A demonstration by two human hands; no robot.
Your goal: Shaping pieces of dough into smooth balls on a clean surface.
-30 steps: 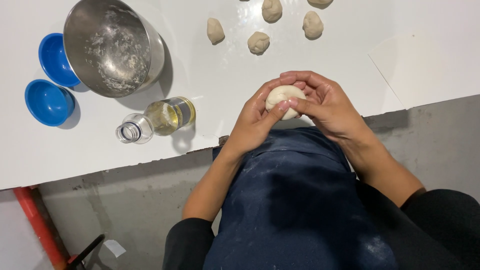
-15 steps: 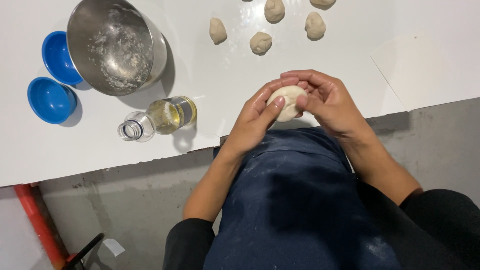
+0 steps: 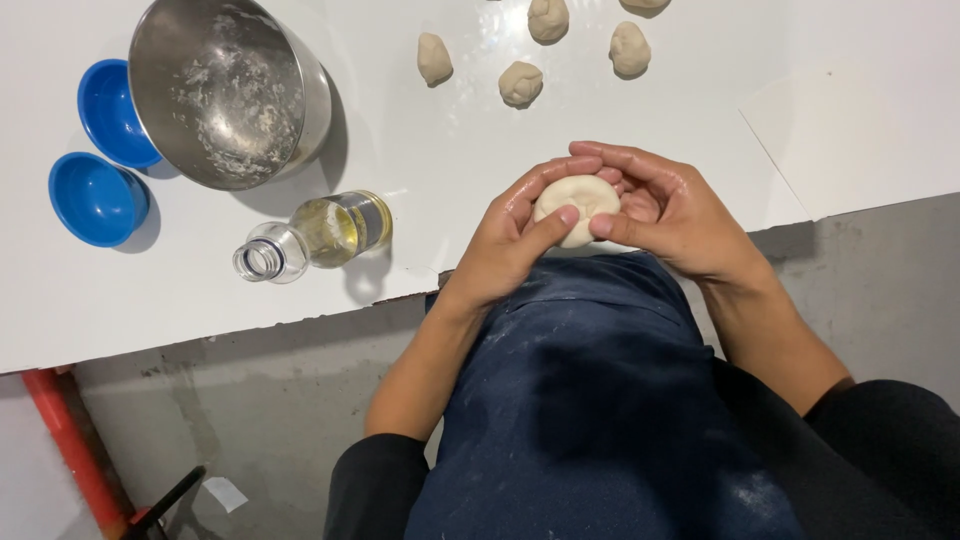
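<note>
Both hands cup one dough ball (image 3: 578, 205) at the near edge of the white surface (image 3: 420, 130). Left hand (image 3: 515, 232) and right hand (image 3: 672, 212) each have their grip clamped on it, fingers wrapped round; its underside is hidden. Five small dough pieces (image 3: 521, 83) lie near the far edge, two of them cut off by the frame. One steel bowl (image 3: 225, 90) with flour residue stands toward the far left corner, partly covering one of two blue bowls (image 3: 97, 198). One clear oil bottle (image 3: 315, 233) lies uncapped near the near edge. A dark apron (image 3: 590, 400) hides the lap.
</note>
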